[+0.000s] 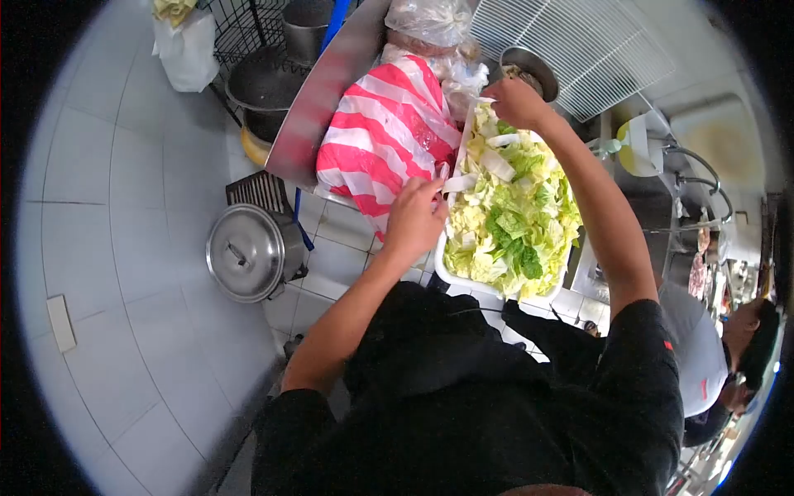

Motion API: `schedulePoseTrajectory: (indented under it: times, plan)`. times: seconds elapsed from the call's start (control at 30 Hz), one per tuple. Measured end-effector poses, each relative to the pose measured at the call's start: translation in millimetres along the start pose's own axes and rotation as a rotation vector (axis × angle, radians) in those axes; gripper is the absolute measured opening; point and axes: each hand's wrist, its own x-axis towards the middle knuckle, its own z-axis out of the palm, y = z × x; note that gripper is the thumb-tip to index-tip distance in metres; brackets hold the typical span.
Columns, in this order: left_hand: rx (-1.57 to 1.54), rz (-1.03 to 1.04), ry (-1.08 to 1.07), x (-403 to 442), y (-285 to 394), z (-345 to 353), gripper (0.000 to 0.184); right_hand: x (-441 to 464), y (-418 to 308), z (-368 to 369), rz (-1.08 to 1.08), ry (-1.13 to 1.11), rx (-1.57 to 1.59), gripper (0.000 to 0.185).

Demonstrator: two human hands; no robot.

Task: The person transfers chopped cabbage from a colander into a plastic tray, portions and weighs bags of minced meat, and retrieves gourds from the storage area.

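A white rectangular tub (556, 294) in front of me is heaped with chopped cabbage (521, 215), pale yellow with greener leaves in the middle. My left hand (416, 217) is at the tub's left rim, with thumb and fingers drawn together. A whitish strip (460, 183) lies at its fingertips; whether they grip it or the rim is unclear. At the far end of the tub, my right hand (519, 102) is curled over the corner with its fingers mostly hidden. A red-and-white striped plastic bag (385, 124) bulges just left of the tub.
Clear bags (430, 21) and a metal pot (529, 66) stand beyond the tub, beside a white wire rack (579, 50). A lidded pot (244, 252) is low on the left, near a tiled wall (124, 248). To the right are a sink (715, 136) and other people (695, 347).
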Motion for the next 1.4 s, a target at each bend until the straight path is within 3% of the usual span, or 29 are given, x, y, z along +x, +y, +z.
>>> schedulePoseTrajectory:
  times: [0.07, 0.17, 0.23, 0.3, 0.33, 0.4, 0.43, 0.5, 0.53, 0.57, 0.63, 0.67, 0.7, 0.77, 0.8, 0.9, 0.97, 1.0, 1.03, 1.1, 1.17, 1.2, 1.23, 1.3, 1.4]
  plan:
    - [-0.043, -0.006, -0.083, -4, 9, -4, 0.035, 11, 9, 6, 0.071, -0.094, -0.139, 0.034]
    - [-0.013, 0.064, -0.004, -14, 10, 2, 0.039, 8, 49, 14, 0.009, -0.021, -0.098, 0.033]
    - [-0.009, 0.079, -0.043, -13, 6, 1, 0.042, -8, 52, -11, 0.249, -0.022, -0.128, 0.026]
    - [0.115, 0.122, -0.041, -9, 5, 0, 0.041, -24, 78, -28, 0.331, -0.096, -0.344, 0.028]
    - [0.110, 0.100, -0.144, -4, 8, -2, 0.041, -33, 83, -35, 0.348, -0.090, -0.358, 0.028]
    - [0.112, 0.143, -0.153, -1, 5, 5, 0.041, -57, 88, -49, 0.410, -0.080, -0.080, 0.023]
    - [0.120, 0.165, -0.153, -1, 3, 11, 0.041, -59, 155, -18, 0.132, -0.209, -0.470, 0.018]
    - [0.163, 0.233, -0.123, -2, 5, 18, 0.042, -63, 200, 12, -0.113, -0.177, -0.585, 0.018]
    - [0.173, 0.227, -0.113, -3, 9, 18, 0.040, -64, 183, 20, 0.304, 0.018, -0.133, 0.016]
    - [0.185, 0.219, -0.101, -4, 11, 19, 0.039, -59, 172, 17, 0.316, 0.024, -0.134, 0.016]
    - [0.182, 0.231, -0.121, 2, 14, 18, 0.037, -50, 165, 17, -0.068, -0.285, -0.687, 0.017]
    - [0.169, 0.253, -0.046, 12, 16, 18, 0.037, -61, 150, 18, 0.346, -0.084, 0.081, 0.019]
    - [0.153, 0.274, 0.029, 25, 19, 18, 0.037, -63, 136, 15, 0.355, -0.080, 0.083, 0.019]
    - [0.079, 0.327, 0.047, 72, 28, 23, 0.039, -59, 117, 3, 0.569, -0.069, 0.318, 0.021]
    - [0.007, 0.371, 0.067, 101, 32, 28, 0.042, -54, 100, -11, 0.513, -0.196, 0.110, 0.024]
    - [0.021, 0.493, -0.110, 183, 33, 69, 0.041, -60, 93, -8, 0.456, -0.139, 0.325, 0.031]
    - [0.040, 0.569, -0.108, 215, 24, 100, 0.041, -60, 93, -6, 0.442, -0.125, 0.292, 0.032]
    - [0.099, 0.518, -0.261, 223, 20, 111, 0.039, -61, 92, -5, 0.361, -0.148, 0.226, 0.033]
    - [0.159, 0.470, -0.417, 225, 24, 117, 0.038, -62, 87, -6, 0.281, -0.167, 0.161, 0.034]
    - [0.190, 0.491, -0.449, 220, 25, 121, 0.032, -61, 83, -9, 0.259, -0.180, 0.161, 0.032]
    - [0.212, 0.468, -0.346, 216, 28, 119, 0.029, -57, 82, -10, 0.310, -0.319, 0.018, 0.029]
    - [0.282, 0.518, -0.389, 210, 32, 113, 0.027, -61, 81, -5, 0.212, -0.146, 0.023, 0.028]
    - [0.284, 0.520, -0.394, 210, 30, 113, 0.027, -58, 84, -4, 0.217, -0.144, 0.027, 0.028]
    - [0.306, 0.557, -0.484, 206, 29, 111, 0.025, -51, 87, -3, 0.377, -0.372, -0.065, 0.037]
    - [0.282, 0.446, -0.552, 216, 33, 109, 0.024, -46, 89, -6, 0.358, -0.407, -0.032, 0.044]
